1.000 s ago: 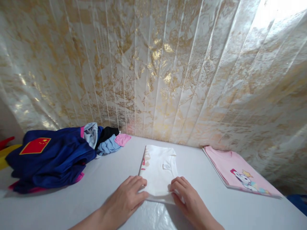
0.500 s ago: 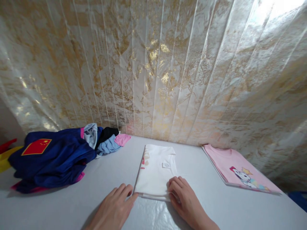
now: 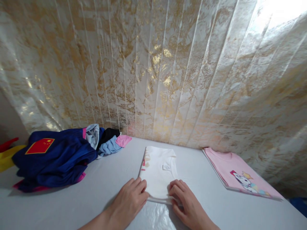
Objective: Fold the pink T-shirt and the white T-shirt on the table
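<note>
A white T-shirt (image 3: 157,179) lies folded into a flat rectangle on the table in front of me. It has a neck label and a red and beige print along its left side. My left hand (image 3: 131,198) is closed at the near left corner, its fingers on top of the cloth. At the near right corner, the bent fingers of my right hand (image 3: 183,199) pinch the shirt's edge, with the thumb low at the front. Both hands hide the corners they hold.
Left of the shirt lies a loose heap of clothes, with a dark blue garment (image 3: 64,163) bearing a red flag patch. On the right rests a folded pink shirt (image 3: 223,163) with a cartoon print. A gold-patterned curtain (image 3: 144,80) hangs behind the table (image 3: 100,185).
My left hand has moved right and inward, from the shirt's left edge onto its near left corner. The right hand stays at the near right corner. The view has shifted slightly.
</note>
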### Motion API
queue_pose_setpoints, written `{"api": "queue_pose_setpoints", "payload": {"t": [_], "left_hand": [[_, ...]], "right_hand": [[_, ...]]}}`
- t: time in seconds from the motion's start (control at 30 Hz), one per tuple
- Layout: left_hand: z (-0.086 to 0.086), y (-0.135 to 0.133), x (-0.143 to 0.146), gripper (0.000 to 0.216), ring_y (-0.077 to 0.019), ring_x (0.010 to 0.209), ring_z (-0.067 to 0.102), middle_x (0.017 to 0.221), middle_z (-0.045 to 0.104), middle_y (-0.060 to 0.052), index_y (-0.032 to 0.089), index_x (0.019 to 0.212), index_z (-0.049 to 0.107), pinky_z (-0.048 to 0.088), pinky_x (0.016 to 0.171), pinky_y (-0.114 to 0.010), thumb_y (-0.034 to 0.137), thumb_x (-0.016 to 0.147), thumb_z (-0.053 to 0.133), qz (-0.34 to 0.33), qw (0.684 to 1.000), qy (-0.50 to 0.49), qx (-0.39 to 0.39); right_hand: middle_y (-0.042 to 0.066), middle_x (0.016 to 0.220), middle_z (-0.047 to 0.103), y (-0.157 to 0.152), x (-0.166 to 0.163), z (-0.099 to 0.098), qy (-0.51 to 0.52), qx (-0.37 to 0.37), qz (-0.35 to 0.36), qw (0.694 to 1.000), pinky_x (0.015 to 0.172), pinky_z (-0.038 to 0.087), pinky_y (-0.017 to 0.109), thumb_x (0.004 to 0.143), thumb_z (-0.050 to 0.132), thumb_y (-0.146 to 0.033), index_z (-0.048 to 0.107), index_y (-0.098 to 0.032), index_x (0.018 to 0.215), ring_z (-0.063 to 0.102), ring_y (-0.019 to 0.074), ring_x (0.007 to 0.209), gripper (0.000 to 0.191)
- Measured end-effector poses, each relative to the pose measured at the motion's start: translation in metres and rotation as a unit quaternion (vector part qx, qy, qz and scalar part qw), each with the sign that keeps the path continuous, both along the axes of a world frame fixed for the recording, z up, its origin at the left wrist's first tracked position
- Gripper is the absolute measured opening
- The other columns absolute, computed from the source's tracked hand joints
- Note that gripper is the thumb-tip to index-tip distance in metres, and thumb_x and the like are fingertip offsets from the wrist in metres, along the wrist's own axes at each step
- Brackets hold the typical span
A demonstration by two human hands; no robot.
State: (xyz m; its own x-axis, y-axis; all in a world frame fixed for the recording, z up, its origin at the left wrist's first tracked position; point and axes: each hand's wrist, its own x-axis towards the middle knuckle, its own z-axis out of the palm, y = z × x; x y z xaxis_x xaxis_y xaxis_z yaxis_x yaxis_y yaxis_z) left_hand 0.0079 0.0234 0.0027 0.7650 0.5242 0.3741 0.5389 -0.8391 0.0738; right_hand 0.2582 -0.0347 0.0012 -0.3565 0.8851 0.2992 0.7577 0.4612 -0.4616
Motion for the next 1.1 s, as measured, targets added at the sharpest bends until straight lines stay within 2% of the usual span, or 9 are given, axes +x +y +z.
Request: {"api": "queue_pose_setpoints", "payload": {"t": [0.2,0.3,0.4,0.53,0.8,1.1], "left_hand": [[-0.004,0.006,0.001,0.018,-0.0222,0.087,0.054,0.095,0.059,-0.001,0.021,0.084,0.058,0.045,0.078,-0.036,0.007,0.08,0.067,0.005,1.0,0.017,0.023],[-0.004,0.006,0.0,0.022,-0.0227,0.096,0.056,0.105,0.06,-0.002,0.021,0.087,0.057,0.049,0.079,-0.035,0.002,0.078,0.065,0.01,1.0,0.015,0.006],[-0.004,0.005,0.0,0.026,-0.023,0.102,0.057,0.114,0.059,-0.004,0.021,0.09,0.056,0.052,0.073,-0.032,-0.001,0.077,0.062,0.017,1.0,0.023,-0.003],[-0.008,0.006,0.0,0.024,-0.0214,0.104,0.059,0.118,0.059,-0.005,0.02,0.089,0.054,0.054,0.072,-0.029,-0.001,0.079,0.056,0.009,1.0,0.021,0.0],[-0.023,0.012,0.001,0.027,-0.0187,0.111,0.059,0.117,0.061,-0.009,0.017,0.089,0.054,0.055,0.085,-0.028,-0.004,0.085,0.037,-0.017,0.997,-0.024,0.072],[-0.035,0.016,-0.002,0.032,-0.0179,0.115,0.059,0.12,0.062,-0.011,0.013,0.103,0.057,0.055,0.084,-0.025,-0.005,0.088,0.035,-0.004,0.995,0.001,0.099]], "right_hand": [[0.007,0.107,0.054,-0.003,0.002,0.005,-0.035,0.027,-0.004,0.999,0.083,0.043,0.038,0.065,0.049,0.002,0.048,-0.021,0.091,0.049,0.0228,0.097,0.035],[0.007,0.101,0.055,-0.003,0.002,0.004,-0.055,0.043,-0.014,0.997,0.077,0.045,0.036,0.07,0.047,0.003,0.05,-0.021,0.091,0.05,0.0219,0.091,0.032],[0.006,0.093,0.056,-0.003,0.002,-0.001,-0.083,0.063,-0.025,0.994,0.071,0.046,0.035,0.076,0.045,0.001,0.052,-0.021,0.092,0.052,0.021,0.083,0.028],[0.006,0.092,0.058,-0.005,0.003,-0.007,-0.114,0.089,-0.033,0.989,0.07,0.048,0.033,0.079,0.045,-0.001,0.054,-0.021,0.095,0.054,0.0209,0.082,0.027],[0.003,0.088,0.061,-0.005,0.008,-0.017,-0.14,0.155,-0.052,0.976,0.064,0.049,0.024,0.085,0.036,-0.001,0.055,-0.022,0.095,0.061,0.0153,0.073,0.03],[0.002,0.085,0.059,-0.006,0.006,-0.024,-0.14,0.176,-0.048,0.973,0.06,0.043,0.022,0.085,0.034,-0.001,0.054,-0.022,0.092,0.059,0.0131,0.067,0.03]]}}
